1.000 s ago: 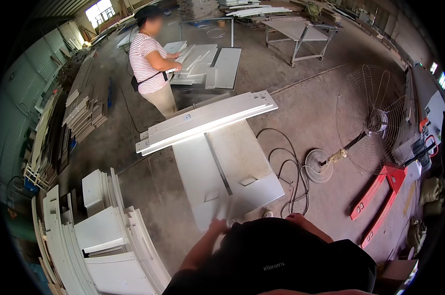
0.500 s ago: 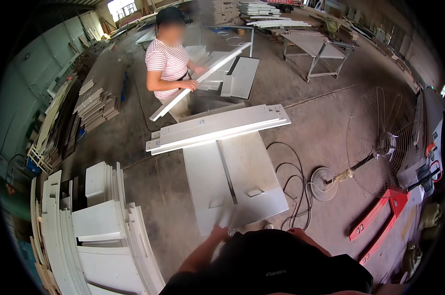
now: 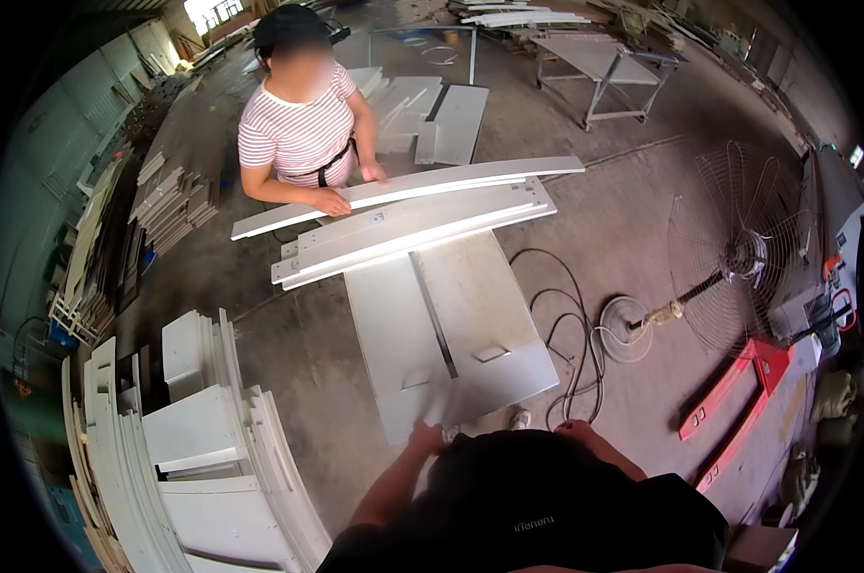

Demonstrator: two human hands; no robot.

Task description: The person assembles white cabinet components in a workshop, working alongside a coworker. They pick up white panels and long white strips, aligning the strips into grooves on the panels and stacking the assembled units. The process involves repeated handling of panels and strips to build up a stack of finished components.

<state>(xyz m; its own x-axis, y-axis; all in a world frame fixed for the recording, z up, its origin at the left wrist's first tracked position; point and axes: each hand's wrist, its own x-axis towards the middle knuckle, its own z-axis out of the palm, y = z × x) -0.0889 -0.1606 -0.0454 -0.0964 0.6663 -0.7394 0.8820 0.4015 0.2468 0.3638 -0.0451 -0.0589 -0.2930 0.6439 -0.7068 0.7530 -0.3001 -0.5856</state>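
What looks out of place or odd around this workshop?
The dark cable lies in loose, untidy loops on the floor between the worktable and the floor fan. The stacked white boards at the worktable's far end sit askew, ends staggered, jutting past both its sides. No spill or breakage is clear.

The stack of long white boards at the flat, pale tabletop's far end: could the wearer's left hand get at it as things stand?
Probably not without leaning or stepping forward: the left hand is by the flat, pale tabletop's near edge, its surface stretching between hand and stack of long white boards.
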